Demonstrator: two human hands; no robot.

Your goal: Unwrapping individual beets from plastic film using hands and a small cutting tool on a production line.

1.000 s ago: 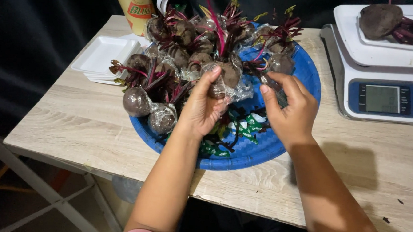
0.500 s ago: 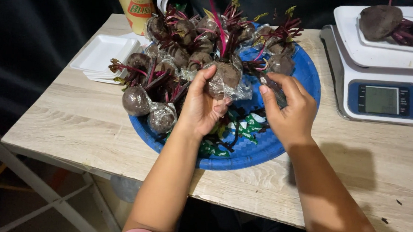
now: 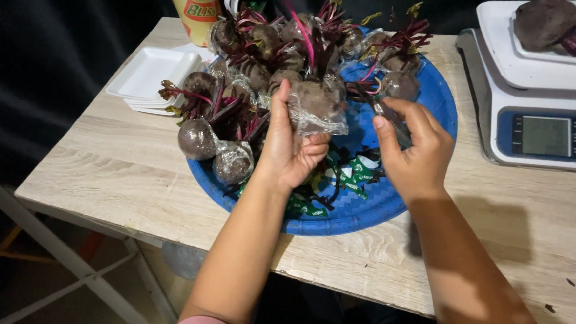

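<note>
Head view: my two hands work over a big round blue plastic tray [image 3: 429, 97] full of dark red beets.

My left hand [image 3: 288, 149] curls its fingers tight around one round beet wrapped in clear plastic film [image 3: 317, 104], so it sits up above the tray near the middle. My right hand [image 3: 415, 149] pinches a bit of clear wrap by the pile, fingers bent close. White foam trays [image 3: 149, 76] wait beside, and a white scale [image 3: 539, 129] holds another beet [image 3: 543, 21].
</note>
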